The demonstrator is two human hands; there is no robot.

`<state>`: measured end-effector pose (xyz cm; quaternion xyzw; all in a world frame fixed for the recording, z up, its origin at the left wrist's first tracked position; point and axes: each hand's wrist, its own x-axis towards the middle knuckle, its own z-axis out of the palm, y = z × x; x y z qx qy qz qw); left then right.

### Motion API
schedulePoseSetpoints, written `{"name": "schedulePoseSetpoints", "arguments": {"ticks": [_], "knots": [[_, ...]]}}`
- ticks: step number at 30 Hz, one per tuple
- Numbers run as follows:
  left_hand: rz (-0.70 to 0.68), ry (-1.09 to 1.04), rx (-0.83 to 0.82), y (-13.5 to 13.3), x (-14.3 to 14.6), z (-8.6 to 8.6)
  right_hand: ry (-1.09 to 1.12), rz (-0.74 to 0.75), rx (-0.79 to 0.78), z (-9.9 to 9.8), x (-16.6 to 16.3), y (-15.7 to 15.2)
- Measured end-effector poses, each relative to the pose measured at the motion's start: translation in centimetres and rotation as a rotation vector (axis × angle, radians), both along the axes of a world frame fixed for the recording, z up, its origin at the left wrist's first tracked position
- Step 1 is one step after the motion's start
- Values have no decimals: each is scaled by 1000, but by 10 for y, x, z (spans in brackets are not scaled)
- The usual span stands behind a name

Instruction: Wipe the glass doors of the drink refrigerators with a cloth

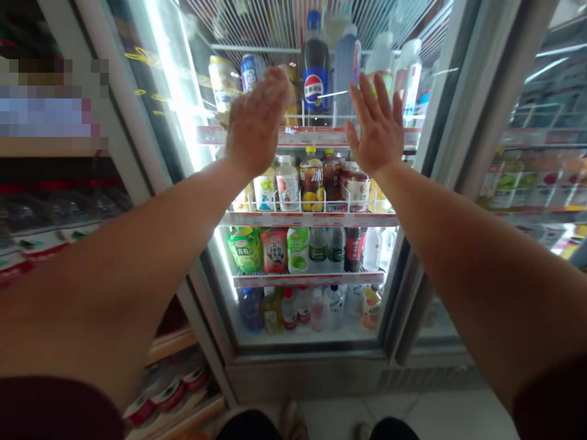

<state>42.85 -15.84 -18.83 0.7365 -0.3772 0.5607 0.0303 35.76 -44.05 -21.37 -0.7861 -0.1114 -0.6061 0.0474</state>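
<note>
Both my arms reach forward toward a lit glass-front drinks fridge. My left hand (257, 119) is raised with its fingers extended, slightly blurred, and nothing shows in it. It covers part of the top shelf near a blue-and-white can (250, 72). My right hand (376, 125) is lifted with fingers spread and holds nothing. Between the hands stands a dark Pepsi bottle (315, 73) with a blue cap. I cannot tell whether either palm touches the glass.
Lower shelves hold iced tea bottles (312, 183), a green drink pack (246, 249) and water bottles (318, 249). A metal door frame (463, 122) runs along the right, with another fridge beyond. Packs of bottles (41, 226) fill a rack at left. Tiled floor (339, 412) lies below.
</note>
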Motion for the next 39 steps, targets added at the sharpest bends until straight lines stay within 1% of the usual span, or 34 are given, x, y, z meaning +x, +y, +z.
{"name": "schedulePoseSetpoints", "arguments": {"ticks": [2,3,4,5,8,9,10,11,14,15,16,18,20,21,22,25,26,27,28,29,31,32,33,34,35,37,38,39], "knots": [[-35,17,147,-2,-1,-8,-21,19,4,0,2,0],[-41,21,166,-2,0,-9,-23,21,3,0,3,0],[-40,19,138,-2,3,-7,-20,15,1,0,2,0],[-37,13,72,-1,6,-2,-19,1,1,-1,1,1],[-39,-11,-210,-4,14,9,0,-46,-26,-1,-1,2],[-47,-2,-249,-7,14,9,-2,-48,-26,-1,-1,1],[-59,14,-234,-11,12,6,-7,-40,-20,-1,0,1],[-73,31,-165,-16,9,2,-11,-23,-14,-1,1,0],[-97,54,134,-27,-3,-8,-8,51,-2,0,3,-3],[-96,46,177,-29,-6,-7,1,77,-1,0,4,-4],[-85,35,170,-29,-8,-4,6,101,6,1,5,-5],[-40,19,34,-27,-10,5,9,129,24,1,9,-6],[-8,15,-126,-27,-9,11,7,109,30,2,12,-5],[-10,16,-158,-28,-8,10,9,85,28,2,13,-5],[-22,21,-143,-29,-8,6,17,60,22,1,13,-4],[-79,40,61,-34,-6,-5,38,31,25,0,10,-2],[-86,48,113,-34,-5,-5,42,39,30,-1,8,-1],[-82,49,129,-34,-2,-3,42,44,35,-2,5,0],[-66,42,93,-33,1,3,44,40,34,-3,1,1],[-40,34,23,-31,4,10,45,27,30,-5,-2,2],[38,11,-158,-29,10,20,52,-22,7,-7,-9,4],[71,-7,-227,-29,11,22,56,-53,-6,-9,-12,5],[87,-25,-256,-30,11,20,62,-84,-21,-10,-14,6],[79,-37,-232,-31,10,14,64,-109,-34,-10,-16,6],[54,-37,-157,-32,9,7,64,-127,-45,-11,-17,7],[-9,-3,46,-31,6,-8,62,-150,-55,-12,-17,7],[-23,15,125,-27,7,-13,58,-157,-58,-13,-16,7],[-12,17,159,-22,9,-14,50,-161,-60,-13,-15,6]]}}
